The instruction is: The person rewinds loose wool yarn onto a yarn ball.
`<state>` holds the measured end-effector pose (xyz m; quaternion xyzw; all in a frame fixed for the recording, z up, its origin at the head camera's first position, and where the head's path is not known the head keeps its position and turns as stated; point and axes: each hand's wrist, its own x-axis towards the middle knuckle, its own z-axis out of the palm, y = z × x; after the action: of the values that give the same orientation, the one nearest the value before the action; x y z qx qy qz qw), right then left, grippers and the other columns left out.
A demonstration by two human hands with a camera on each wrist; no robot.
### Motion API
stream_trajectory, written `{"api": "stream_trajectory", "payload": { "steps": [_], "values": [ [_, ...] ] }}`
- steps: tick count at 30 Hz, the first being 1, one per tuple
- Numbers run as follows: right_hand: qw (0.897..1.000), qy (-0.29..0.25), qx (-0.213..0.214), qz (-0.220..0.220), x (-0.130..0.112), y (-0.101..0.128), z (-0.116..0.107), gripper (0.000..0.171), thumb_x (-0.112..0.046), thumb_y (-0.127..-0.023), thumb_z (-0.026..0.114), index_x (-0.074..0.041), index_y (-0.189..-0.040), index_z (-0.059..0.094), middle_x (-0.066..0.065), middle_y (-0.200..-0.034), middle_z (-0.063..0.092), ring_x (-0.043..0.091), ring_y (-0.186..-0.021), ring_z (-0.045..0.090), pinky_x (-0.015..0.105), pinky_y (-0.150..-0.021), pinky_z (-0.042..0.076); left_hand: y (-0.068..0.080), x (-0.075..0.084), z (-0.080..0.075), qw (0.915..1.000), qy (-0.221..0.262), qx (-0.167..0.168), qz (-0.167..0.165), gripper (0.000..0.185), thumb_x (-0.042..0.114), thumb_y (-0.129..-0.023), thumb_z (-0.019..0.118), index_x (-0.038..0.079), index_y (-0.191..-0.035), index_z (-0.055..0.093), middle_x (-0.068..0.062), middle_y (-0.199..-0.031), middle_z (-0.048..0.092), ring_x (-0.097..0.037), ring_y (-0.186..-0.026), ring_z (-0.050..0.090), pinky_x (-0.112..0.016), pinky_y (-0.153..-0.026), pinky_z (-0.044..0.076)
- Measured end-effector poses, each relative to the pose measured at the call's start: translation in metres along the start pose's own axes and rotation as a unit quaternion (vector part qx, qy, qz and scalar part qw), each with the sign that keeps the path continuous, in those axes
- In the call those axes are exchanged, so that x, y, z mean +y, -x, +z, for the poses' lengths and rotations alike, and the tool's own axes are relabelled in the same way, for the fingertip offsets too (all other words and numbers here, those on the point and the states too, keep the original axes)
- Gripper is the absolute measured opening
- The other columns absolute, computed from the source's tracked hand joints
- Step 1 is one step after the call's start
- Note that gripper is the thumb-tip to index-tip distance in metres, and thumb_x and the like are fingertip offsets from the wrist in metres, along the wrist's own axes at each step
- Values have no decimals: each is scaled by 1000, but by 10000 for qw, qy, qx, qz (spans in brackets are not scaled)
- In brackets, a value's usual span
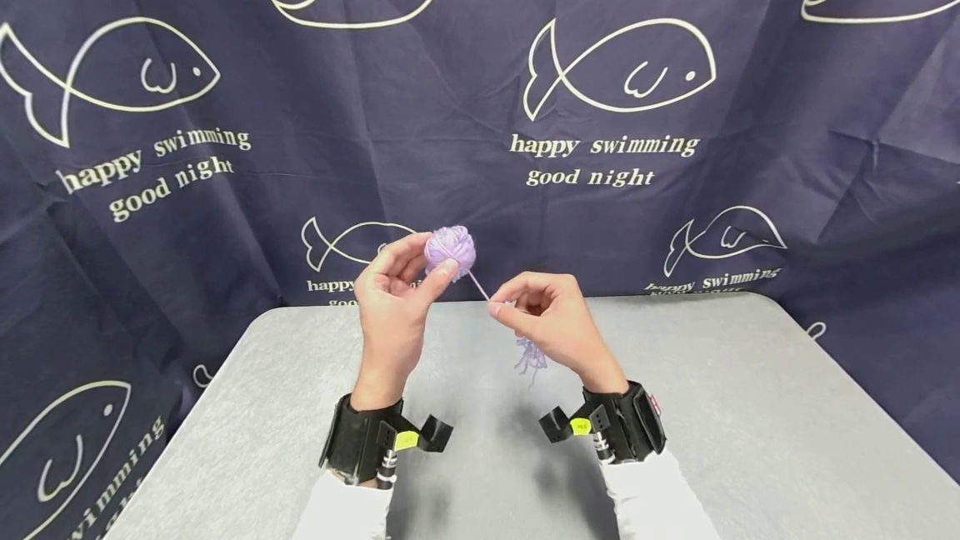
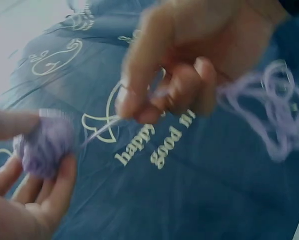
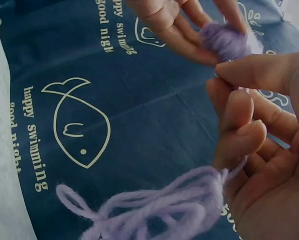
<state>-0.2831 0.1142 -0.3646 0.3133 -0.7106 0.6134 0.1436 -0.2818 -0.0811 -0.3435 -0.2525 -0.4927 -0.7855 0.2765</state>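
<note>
A small ball of lilac yarn (image 1: pixel 451 248) is held up by my left hand (image 1: pixel 393 307), thumb in front and fingers behind it. From the ball a taut strand (image 1: pixel 478 285) runs down to my right hand (image 1: pixel 551 319), which pinches it between thumb and forefinger. Below the right hand dangles a loose bundle of the same yarn (image 1: pixel 531 354). In the right wrist view this loopy bundle (image 3: pixel 159 207) hangs from under the curled fingers. The left wrist view shows the yarn ball (image 2: pixel 47 145) between thumb and fingers, slightly blurred.
Both hands are above a grey table (image 1: pixel 247 407). Behind it hangs a dark blue curtain (image 1: pixel 465 107) printed with white fish and lettering. Each wrist wears a black strap (image 1: pixel 367 440) with a small camera mount (image 1: pixel 555 423) reaching inward over the table.
</note>
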Motion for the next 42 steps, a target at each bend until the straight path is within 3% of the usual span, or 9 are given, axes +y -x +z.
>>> {"api": "stream_trajectory", "payload": {
  "steps": [5,9,13,21,25,29,32,35,42],
  "values": [
    [9996,-35,-163,-215,-2,1,2,6,1,-85,77,-2,-90,75,4,-61,59,12,-48,47,23,-42,37,1,-4,-5,9834,-1762,283,321,36,-9,-77,81,-5,-111,71,-10,-106,68,-18,-93,67,-24,-74,59],
    [9988,-299,24,-385,-5,1,-1,8,4,-84,77,-1,-90,75,5,-62,60,12,-49,47,23,-44,38,2,-4,-9,9580,-2808,-219,542,35,-5,-77,82,1,-111,75,-10,-109,68,-18,-97,66,-27,-77,60],
    [9960,-702,383,-393,-6,1,-6,7,-1,-85,78,2,-90,74,5,-66,64,12,-50,48,24,-45,41,4,-4,-11,9397,-3277,-855,473,34,-5,-76,80,3,-108,76,-7,-109,69,-17,-99,66,-33,-79,61],
    [9762,-1848,1071,-371,-5,-2,-11,9,5,-85,75,-3,-87,76,4,-69,66,12,-50,45,20,-45,36,4,-3,-15,8930,-3742,-2498,-99,31,-7,-73,80,6,-101,77,-3,-101,71,-16,-91,65,-33,-76,60],
    [9669,-2102,1416,-293,-4,-3,-13,15,9,-85,71,-5,-86,76,3,-68,65,12,-50,46,20,-45,32,5,-1,-17,8740,-3462,-3371,-514,31,-6,-75,81,8,-102,76,0,-101,71,-16,-90,64,-32,-76,60],
    [9593,-2278,1652,-240,0,-4,-14,21,14,-86,67,-5,-85,76,2,-69,66,11,-51,46,21,-46,30,5,2,-18,8641,-2753,-4129,-836,33,-4,-76,82,11,-105,75,3,-104,71,-16,-94,65,-33,-79,60],
    [9592,-2251,1701,-174,2,-4,-15,21,13,-87,68,-6,-86,76,2,-69,67,11,-51,47,20,-46,31,5,5,-18,8679,-1936,-4462,-1003,34,-5,-77,83,9,-107,74,-1,-107,70,-19,-100,65,-38,-83,61],
    [9651,-2027,1654,-67,6,-5,-14,12,9,-87,71,-2,-88,76,2,-70,67,12,-52,48,20,-47,34,5,8,-16,8829,-1134,-4451,-979,35,-9,-77,82,3,-109,72,-9,-110,69,-24,-105,63,-43,-86,60],
    [9902,-990,904,390,8,-3,-13,11,0,-87,77,7,-95,72,4,-74,69,11,-57,54,21,-51,46,5,9,-8,9414,192,-3302,-660,38,-20,-74,76,-7,-110,69,-18,-113,66,-27,-107,64,-43,-89,59]
  ]
}}
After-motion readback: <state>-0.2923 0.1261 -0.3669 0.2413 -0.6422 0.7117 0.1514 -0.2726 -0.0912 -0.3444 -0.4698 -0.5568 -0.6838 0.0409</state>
